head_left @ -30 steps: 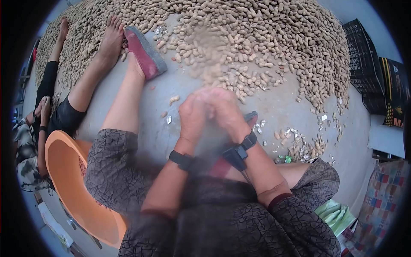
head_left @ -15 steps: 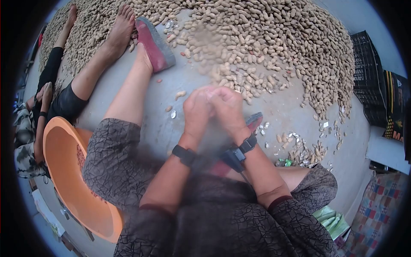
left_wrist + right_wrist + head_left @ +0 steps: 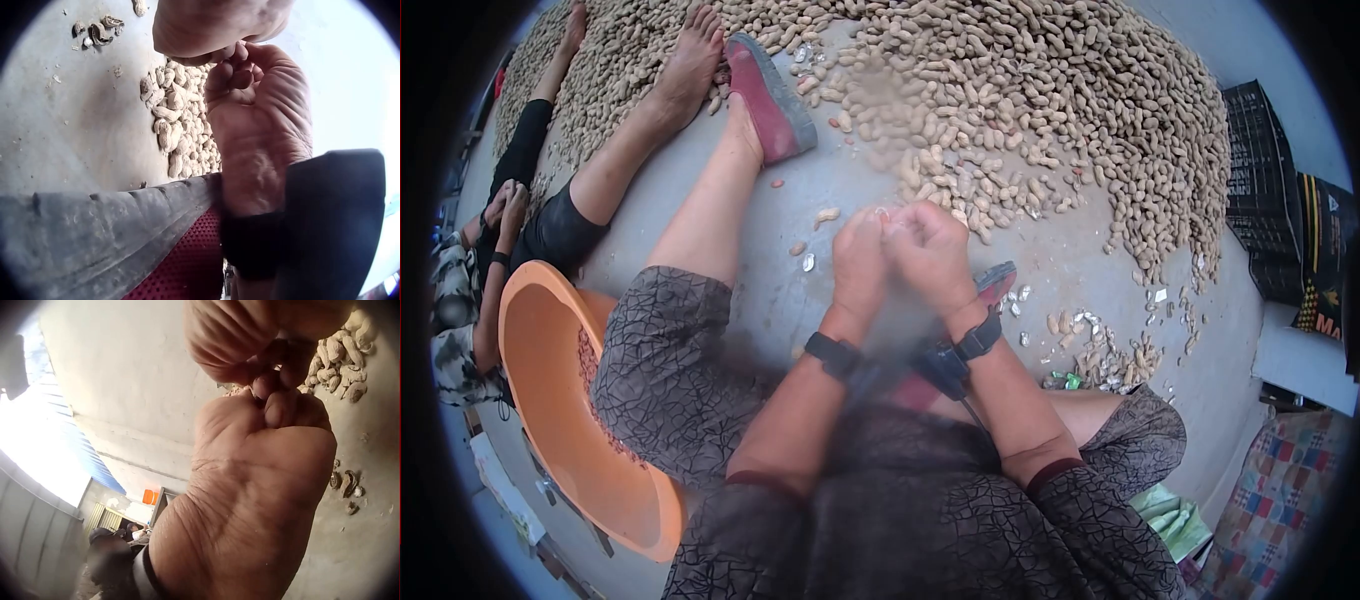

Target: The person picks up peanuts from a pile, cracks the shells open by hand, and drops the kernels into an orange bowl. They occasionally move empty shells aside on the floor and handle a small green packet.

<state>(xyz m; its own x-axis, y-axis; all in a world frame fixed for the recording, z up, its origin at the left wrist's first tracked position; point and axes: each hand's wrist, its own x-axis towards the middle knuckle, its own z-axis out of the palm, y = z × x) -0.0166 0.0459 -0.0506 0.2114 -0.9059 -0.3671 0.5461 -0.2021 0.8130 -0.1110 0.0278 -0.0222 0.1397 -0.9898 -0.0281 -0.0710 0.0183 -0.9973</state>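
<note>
Both hands meet fingertip to fingertip above the floor in the head view. The left hand (image 3: 861,262) has its fingers curled and pinches one side of a small peanut (image 3: 884,214), of which only a pale and reddish bit shows. From the other side the right hand (image 3: 932,252) pinches it, fingers curled too. In the left wrist view the left palm (image 3: 262,131) lies below the right hand (image 3: 219,28). The right wrist view has the right palm (image 3: 250,481) close up, with the left hand (image 3: 234,334) above; fingers hide most of what is held.
A large heap of unshelled peanuts (image 3: 1040,90) spreads ahead. An orange basin (image 3: 550,400) with reddish kernels stands at the left, near another seated person's leg (image 3: 625,160). Shells (image 3: 1115,355) lie at the right, below a black crate (image 3: 1260,180). A red shoe (image 3: 762,105) borders the heap.
The head view has shifted, so the heap and shoe appear slightly lower and further right. The hands stay together; their fingers have shifted slightly, and a reddish bit shows more clearly between them.
</note>
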